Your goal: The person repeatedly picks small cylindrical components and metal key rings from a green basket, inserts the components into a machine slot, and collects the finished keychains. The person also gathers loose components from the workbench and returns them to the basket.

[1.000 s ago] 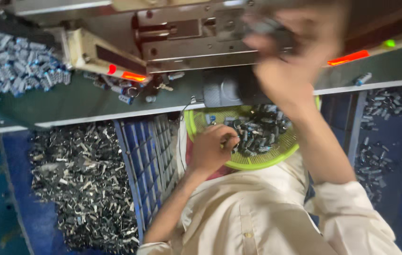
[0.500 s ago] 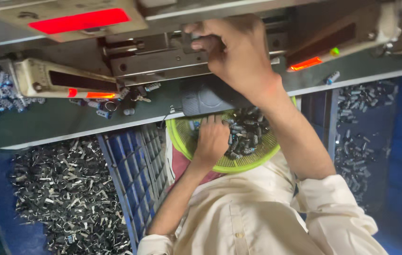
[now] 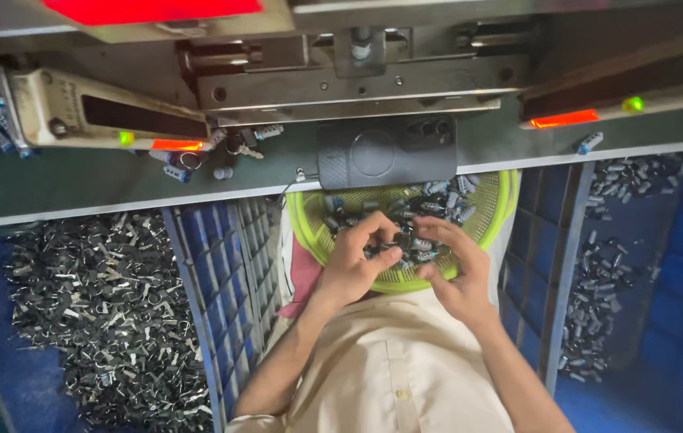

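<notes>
Basket [image 3: 500,210]: yellow-green plastic mesh, matt; small parts [image 3: 438,202] inside: shiny metal; crate [image 3: 225,265]: blue plastic lattice, dull; scrap pieces [image 3: 93,297]: glinting metal; machine [image 3: 341,84]: brushed steel; shirt [image 3: 389,369]: beige cloth, smooth

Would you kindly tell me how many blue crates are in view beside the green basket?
2: one blue crate left of the green basket, one blue crate to its right; others may be hidden.

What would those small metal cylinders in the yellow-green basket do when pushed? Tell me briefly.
The small cylinders look round-sided, so they would probably roll or slide. They lie loosely heaped in the yellow-green mesh basket, so a push likely shifts several together. The left hand and right hand handle them with fingertips, suggesting they are light.
</notes>
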